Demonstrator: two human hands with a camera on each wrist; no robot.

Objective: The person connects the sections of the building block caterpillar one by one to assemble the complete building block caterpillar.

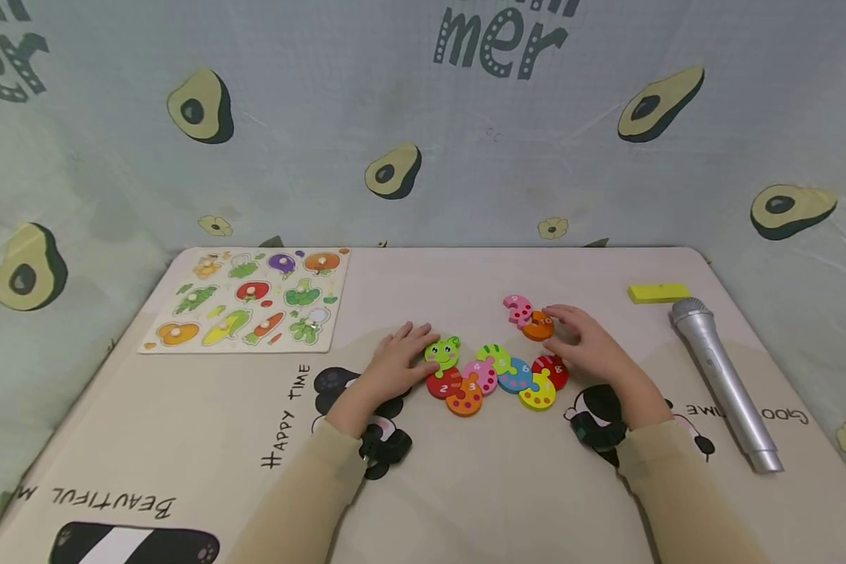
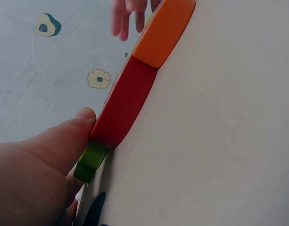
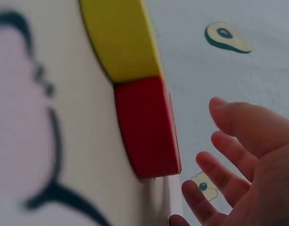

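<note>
A chain of joined wooden caterpillar puzzle pieces lies on the table: a green smiling head [image 1: 442,352], a red piece marked 2 [image 1: 444,384], an orange piece marked 3 [image 1: 464,398], then pink, green, blue, yellow [image 1: 538,392] and a red end piece [image 1: 551,370]. My left hand [image 1: 395,366] rests beside the head, its thumb [image 2: 83,120] against the head and the red 2 piece. Behind the chain, a pink piece [image 1: 518,309] and an orange piece [image 1: 538,326] lie together. My right hand [image 1: 592,345] has spread fingers, fingertips at that orange piece, thumb close by the red end piece.
At the back left lies a vegetable puzzle board [image 1: 233,301]. To the right are a silver microphone [image 1: 729,384] and a yellow block [image 1: 657,293]. An avocado-print cloth [image 1: 296,94] hangs behind the table [image 1: 507,486].
</note>
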